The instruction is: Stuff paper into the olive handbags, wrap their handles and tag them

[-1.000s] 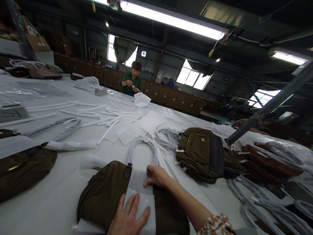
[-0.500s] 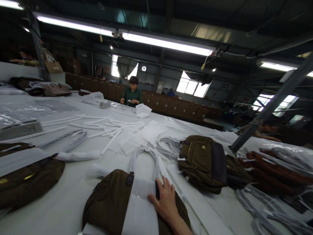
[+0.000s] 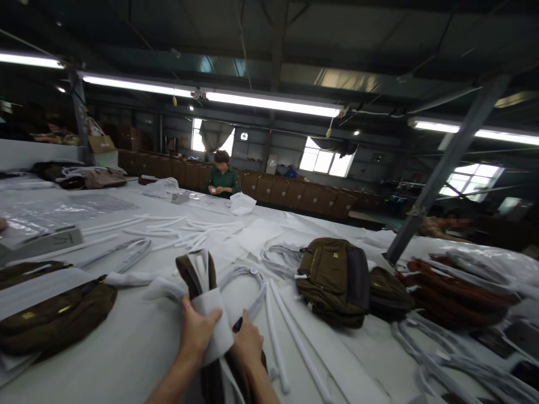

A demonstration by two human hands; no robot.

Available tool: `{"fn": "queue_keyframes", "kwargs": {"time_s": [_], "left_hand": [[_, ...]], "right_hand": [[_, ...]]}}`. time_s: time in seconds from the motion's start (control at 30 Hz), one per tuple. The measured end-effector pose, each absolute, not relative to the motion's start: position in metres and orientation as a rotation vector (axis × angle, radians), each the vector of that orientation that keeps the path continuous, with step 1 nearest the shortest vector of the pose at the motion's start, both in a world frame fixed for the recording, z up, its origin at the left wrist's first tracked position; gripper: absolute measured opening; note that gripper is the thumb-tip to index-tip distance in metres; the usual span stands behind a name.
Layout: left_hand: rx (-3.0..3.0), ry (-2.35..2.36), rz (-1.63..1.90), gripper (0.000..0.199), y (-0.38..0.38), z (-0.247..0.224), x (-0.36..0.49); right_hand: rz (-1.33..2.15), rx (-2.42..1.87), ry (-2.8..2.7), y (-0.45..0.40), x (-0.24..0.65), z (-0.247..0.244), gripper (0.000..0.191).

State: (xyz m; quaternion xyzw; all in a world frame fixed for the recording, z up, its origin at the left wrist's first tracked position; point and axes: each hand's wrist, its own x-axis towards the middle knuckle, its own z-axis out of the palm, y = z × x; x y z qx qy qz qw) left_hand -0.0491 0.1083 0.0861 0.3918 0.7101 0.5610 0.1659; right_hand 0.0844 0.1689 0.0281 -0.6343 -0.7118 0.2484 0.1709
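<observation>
An olive-brown handbag (image 3: 184,269) is tipped up on its edge in front of me, its narrow side towards the camera. A white sheet of packing foam (image 3: 219,342) wraps round its middle. My left hand (image 3: 197,330) is closed on the bag's left side, its thumb over the foam. My right hand (image 3: 248,341) is closed on the right side, near the dark handle tab; its fingertips are partly hidden. The bag's handle (image 3: 248,278), covered in greyish wrap, loops up beyond my hands onto the table.
Another olive handbag (image 3: 80,306) with a white wrap lies at left. An olive backpack (image 3: 332,280) lies at right, near brown bags (image 3: 458,294) and a metal post (image 3: 446,163). White foam tubes (image 3: 286,336) lie on the table. A person in green (image 3: 223,179) sits across.
My left hand has come into view and grips the bag. The bag, flat before under my spread right hand, is now tipped on edge between both hands. The view has shifted slightly.
</observation>
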Motion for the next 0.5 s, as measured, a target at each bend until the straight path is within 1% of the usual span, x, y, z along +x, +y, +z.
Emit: {"fn": "queue_keyframes", "kwargs": {"time_s": [0.07,0.13,0.23,0.3,0.33,0.4,0.47,0.5], "left_hand": [[1.243,1.95,1.612,0.065,0.115,0.125,-0.053],[1.492,1.901,1.595,0.069,0.107,0.167,-0.056],[1.971,1.842,1.35,0.07,0.083,0.221,-0.058],[2.301,1.727,1.156,0.072,0.07,0.235,-0.057],[2.44,1.647,1.062,0.074,0.065,0.232,-0.055],[2.626,1.509,0.869,0.081,0.055,0.206,-0.05],[2.702,1.456,0.671,0.088,0.045,0.157,-0.044],[2.718,1.446,0.563,0.091,0.04,0.127,-0.041]], "right_hand": [[0.842,-1.696,-1.909,0.168,0.075,0.031,0.078],[0.885,-1.598,-1.865,0.166,0.074,0.036,0.073],[0.922,-1.444,-1.754,0.154,0.089,0.04,0.071],[0.929,-1.415,-1.669,0.135,0.111,0.037,0.069],[0.919,-1.428,-1.638,0.121,0.126,0.034,0.067],[0.849,-1.488,-1.624,0.087,0.166,0.025,0.057],[0.7,-1.574,-1.645,0.051,0.216,0.017,0.043],[0.624,-1.64,-1.658,0.035,0.243,0.013,0.039]]}}
